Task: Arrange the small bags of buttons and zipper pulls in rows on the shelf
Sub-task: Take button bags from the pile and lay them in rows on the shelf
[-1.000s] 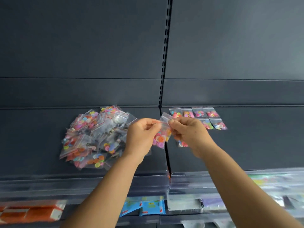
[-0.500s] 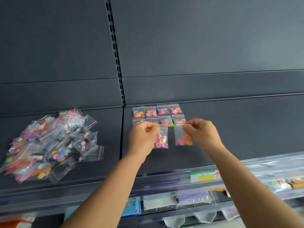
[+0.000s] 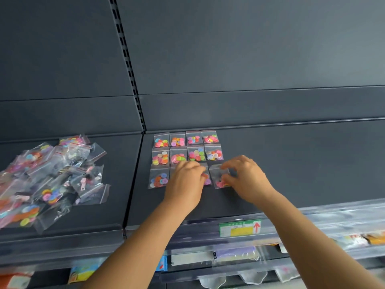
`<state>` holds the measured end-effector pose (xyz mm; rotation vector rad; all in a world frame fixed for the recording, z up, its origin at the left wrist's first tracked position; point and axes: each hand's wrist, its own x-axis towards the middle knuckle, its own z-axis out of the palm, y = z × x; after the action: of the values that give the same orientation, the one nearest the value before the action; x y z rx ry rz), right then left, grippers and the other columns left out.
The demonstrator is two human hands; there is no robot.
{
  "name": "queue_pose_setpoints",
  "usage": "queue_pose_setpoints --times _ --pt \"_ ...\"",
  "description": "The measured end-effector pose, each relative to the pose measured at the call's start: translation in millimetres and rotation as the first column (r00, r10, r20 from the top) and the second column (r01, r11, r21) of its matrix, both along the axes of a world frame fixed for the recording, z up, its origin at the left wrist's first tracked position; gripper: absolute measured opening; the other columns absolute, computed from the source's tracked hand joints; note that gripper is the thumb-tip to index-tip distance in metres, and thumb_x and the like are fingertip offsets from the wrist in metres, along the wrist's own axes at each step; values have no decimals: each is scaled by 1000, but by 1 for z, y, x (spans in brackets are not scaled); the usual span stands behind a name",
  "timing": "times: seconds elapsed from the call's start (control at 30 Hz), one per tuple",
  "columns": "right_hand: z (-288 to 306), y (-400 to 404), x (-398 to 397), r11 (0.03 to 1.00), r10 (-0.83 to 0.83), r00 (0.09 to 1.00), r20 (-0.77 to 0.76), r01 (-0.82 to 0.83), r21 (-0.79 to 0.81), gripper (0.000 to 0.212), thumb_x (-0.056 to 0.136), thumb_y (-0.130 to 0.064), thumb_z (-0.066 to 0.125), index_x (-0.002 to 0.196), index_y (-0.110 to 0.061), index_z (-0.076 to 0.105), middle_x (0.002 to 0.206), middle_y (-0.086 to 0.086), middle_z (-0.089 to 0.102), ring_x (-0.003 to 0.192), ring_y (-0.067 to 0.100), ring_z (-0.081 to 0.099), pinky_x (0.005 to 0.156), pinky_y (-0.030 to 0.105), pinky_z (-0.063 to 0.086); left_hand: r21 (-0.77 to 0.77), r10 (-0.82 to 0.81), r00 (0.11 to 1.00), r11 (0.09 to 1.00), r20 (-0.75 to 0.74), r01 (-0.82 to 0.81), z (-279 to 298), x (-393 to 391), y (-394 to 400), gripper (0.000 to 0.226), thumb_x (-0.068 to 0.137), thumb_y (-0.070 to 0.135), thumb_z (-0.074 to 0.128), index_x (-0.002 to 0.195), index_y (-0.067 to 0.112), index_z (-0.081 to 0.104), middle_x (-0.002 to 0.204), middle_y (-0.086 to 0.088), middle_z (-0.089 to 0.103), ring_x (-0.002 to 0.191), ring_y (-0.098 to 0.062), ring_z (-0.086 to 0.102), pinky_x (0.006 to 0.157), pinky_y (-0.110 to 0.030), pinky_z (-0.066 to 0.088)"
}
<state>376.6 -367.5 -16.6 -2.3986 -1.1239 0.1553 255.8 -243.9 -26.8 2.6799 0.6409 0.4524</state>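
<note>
While both of my arms reach over the front edge of the dark shelf (image 3: 291,163), my left hand (image 3: 184,184) lies on a small clear bag of buttons (image 3: 206,179) in the third row, with my fingers bent down over it; only the bag's right edge, with a few pink and orange buttons, shows past my knuckles, so I cannot tell whether I am pinching it or just pressing it flat. My right hand (image 3: 245,179) is just beside it, with thumb and fingertips curled onto the next bag (image 3: 219,177) to the right, holding it against the shelf by its near right part, and that bag sits a little tilted. Behind my hands, two finished rows of four bags each (image 3: 187,149) lie side by side against the back of the shelf, edges touching or nearly so. At the left end of the third row, one more bag (image 3: 159,177) lies flat, apart from my left hand. Well off to the left, past the seam between the two shelf boards, a loose pile of unsorted bags (image 3: 52,180) holds colourful buttons and a few zipper pulls, heaped over one another. On the clear strip along the shelf's front edge sits a green and yellow price label (image 3: 239,228) with a red arrow.
</note>
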Motion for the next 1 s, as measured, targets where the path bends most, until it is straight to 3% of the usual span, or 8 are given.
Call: queue_pose_setpoints --times 0.13,0.27,0.63,0.83,1.0 --pt "-4 3 -8 987 155 984 87 -151 -59 17 87 -28 60 94 -17 72 104 5 63 99 23 52 83 23 34 66 -38 996 997 -76 43 -6 -3 0 30 97 22 46 122 15 60 124 2 58 114 -20 46 92 -30 40" --pt "-7 9 -6 997 76 995 71 -74 -23 20 89 -33 59 99 -19 71 109 4 60 100 24 49 76 24 33 88 -64 994 993 -90 72 -4 -4 2 27 96 21 49 118 14 62 118 0 61 108 -21 50 89 -33 42" --pt "-3 16 -9 997 55 994 98 -49 -63 20 90 -33 58 102 -22 69 113 3 59 104 23 47 78 24 33 94 -92 987 990 -130 105 -2 -2 9 30 95 23 49 122 13 59 120 -1 59 112 -21 49 94 -32 40" --pt "11 26 -26 996 42 992 119 -32 -84 35 90 -40 57 118 -22 63 126 0 56 113 22 47 84 28 39 115 -93 991 988 -96 104 7 -15 14 40 96 30 48 134 16 49 134 0 53 124 -20 44 103 -31 32" --pt "23 48 -58 993 115 983 144 -111 -34 42 92 -38 54 130 -22 53 133 -1 53 123 21 44 96 31 38 159 1 1000 987 -19 2 18 -55 33 46 97 38 44 139 19 43 140 3 49 129 -18 41 106 -31 30"
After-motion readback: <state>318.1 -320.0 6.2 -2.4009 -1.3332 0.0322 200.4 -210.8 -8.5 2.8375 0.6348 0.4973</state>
